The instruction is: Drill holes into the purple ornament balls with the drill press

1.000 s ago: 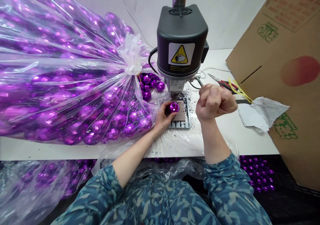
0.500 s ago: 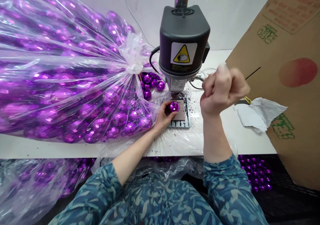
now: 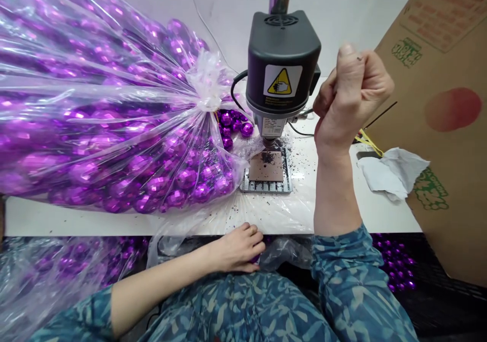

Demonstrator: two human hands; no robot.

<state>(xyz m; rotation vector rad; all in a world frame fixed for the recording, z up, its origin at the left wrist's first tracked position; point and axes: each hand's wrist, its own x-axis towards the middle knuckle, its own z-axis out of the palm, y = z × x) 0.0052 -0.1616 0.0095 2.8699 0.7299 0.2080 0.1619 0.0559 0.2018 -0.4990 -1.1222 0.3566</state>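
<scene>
My left hand (image 3: 240, 246) is low at the front edge of the table, back of the hand up and fingers curled over a shiny purple faceted ball (image 3: 255, 259), of which only a sliver shows. Raised beside the bench drill press (image 3: 283, 63), my right hand (image 3: 352, 96) is closed in a fist; whatever it grips is hidden. Under the drill head, a brown square pad (image 3: 262, 172) lies on the slotted metal base (image 3: 266, 187), with dark shavings scattered over it and no ball on it.
A tied clear bag (image 3: 133, 129) full of purple balls fills the left of the table. Several loose balls (image 3: 238, 124) lie behind it. At right are crumpled white paper (image 3: 391, 172), yellow-handled scissors (image 3: 369, 141) and a large cardboard box (image 3: 449, 129). More purple balls (image 3: 399, 263) sit below the table.
My left hand has taken the purple ball off the pad and drawn it down to the table's front edge. My right fist has risen.
</scene>
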